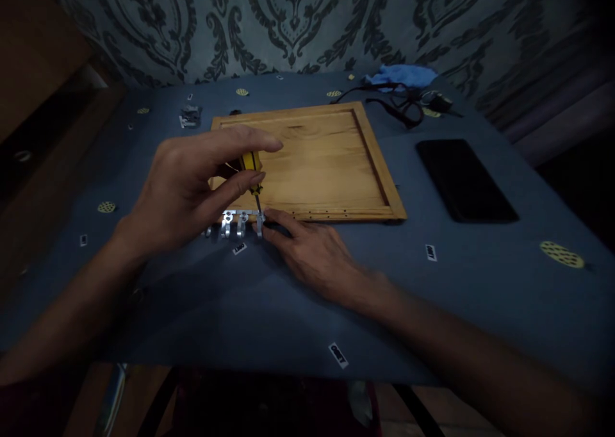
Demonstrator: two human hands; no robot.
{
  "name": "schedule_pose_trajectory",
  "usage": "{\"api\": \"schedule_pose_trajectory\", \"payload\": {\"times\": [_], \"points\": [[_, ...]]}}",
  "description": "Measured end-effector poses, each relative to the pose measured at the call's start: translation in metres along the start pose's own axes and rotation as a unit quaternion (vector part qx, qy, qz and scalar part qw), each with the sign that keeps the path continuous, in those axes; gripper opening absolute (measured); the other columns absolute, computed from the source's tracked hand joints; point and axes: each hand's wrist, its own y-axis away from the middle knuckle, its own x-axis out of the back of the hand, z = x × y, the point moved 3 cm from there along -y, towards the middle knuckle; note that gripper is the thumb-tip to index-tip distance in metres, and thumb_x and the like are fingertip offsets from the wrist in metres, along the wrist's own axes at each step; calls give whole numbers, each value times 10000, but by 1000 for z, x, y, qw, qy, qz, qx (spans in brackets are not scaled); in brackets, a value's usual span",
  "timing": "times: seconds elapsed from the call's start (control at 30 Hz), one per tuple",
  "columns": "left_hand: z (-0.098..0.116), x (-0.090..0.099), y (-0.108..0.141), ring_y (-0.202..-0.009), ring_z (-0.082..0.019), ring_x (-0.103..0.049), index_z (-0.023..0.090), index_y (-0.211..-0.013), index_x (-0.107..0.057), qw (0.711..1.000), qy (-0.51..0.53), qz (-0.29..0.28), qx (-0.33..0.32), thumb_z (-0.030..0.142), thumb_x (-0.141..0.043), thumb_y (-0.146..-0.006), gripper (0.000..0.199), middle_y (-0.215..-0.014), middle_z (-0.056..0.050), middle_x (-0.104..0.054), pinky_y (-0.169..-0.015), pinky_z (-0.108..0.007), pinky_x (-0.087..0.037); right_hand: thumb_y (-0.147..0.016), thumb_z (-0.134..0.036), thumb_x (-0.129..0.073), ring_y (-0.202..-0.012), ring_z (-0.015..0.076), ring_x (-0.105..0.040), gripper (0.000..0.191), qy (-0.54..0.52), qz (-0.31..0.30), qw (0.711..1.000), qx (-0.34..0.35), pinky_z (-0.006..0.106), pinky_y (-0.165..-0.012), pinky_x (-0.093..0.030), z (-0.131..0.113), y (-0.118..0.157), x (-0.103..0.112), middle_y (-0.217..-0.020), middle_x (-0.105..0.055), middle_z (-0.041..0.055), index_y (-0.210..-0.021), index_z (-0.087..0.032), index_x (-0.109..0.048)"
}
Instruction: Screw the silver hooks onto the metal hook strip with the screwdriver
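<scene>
A screwdriver (251,165) with a yellow and black handle stands nearly upright in my left hand (185,177), gripped between thumb and fingers. Its tip meets a small silver metal hook (260,224) on the near edge of a wooden board with a raised rim (372,155). My right hand (319,254) pinches beside that hook, fingertips against the board's edge. Something dark shows between the right fingers; I cannot make out what it is. To the left along the same edge sit more silver hooks (227,224). Small dark holes run along the rim to the right.
A black phone (466,181) lies right of the board. Behind it are dark-framed glasses (401,110), keys (438,100) and a blue cloth (401,75). A small packet of metal parts (190,116) lies at the back left. A patterned blue cloth (384,334) covers the table.
</scene>
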Motion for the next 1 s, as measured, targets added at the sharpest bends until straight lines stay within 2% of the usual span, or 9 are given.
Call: {"api": "schedule_pose_trajectory", "payload": {"times": [0.17,0.37,0.7,0.87,1.0], "points": [[3,-4,0,-984,-181,-800,297,-1255,-768,998,8,30,47,265,-777,-997,260,-1207,9,-817,-835,-280,-715,-970,-27,-555,-1040,289,-797,577,-10,-1,1000,1,412,-786,-666,0,0,1,-1642,-568,175,-1509,-213,-638],[5,-4,0,-955,-161,-785,297,-1227,-773,998,-7,50,40,227,-768,-999,238,-1169,23,-820,-808,-252,-702,-969,-23,-551,-1036,276,-792,592,-20,-9,1000,-3,402,-788,-654,0,0,1,-1661,-548,169,-1521,-223,-625],[6,-2,2,-1041,-187,-800,329,-1268,-765,997,19,11,68,277,-724,-1030,248,-1215,39,-820,-933,-299,-709,-983,-51,-528,-997,251,-783,549,-19,-3,1000,-6,371,-748,-629,0,0,1,-1650,-563,147,-1487,-233,-642],[3,0,0,-1014,-196,-807,327,-1263,-760,997,45,-14,60,343,-697,-1047,226,-1171,38,-830,-910,-322,-715,-975,-44,-516,-982,262,-787,578,-15,-2,1000,0,389,-719,-638,0,1,2,-1659,-552,153,-1510,-233,-626],[3,2,-1,-1005,-179,-808,318,-1277,-754,997,69,-20,40,272,-700,-1040,247,-1232,47,-815,-898,-306,-714,-976,-41,-525,-982,261,-788,580,-16,7,1000,2,385,-724,-642,0,0,2,-1649,-563,154,-1514,-233,-622]]}}
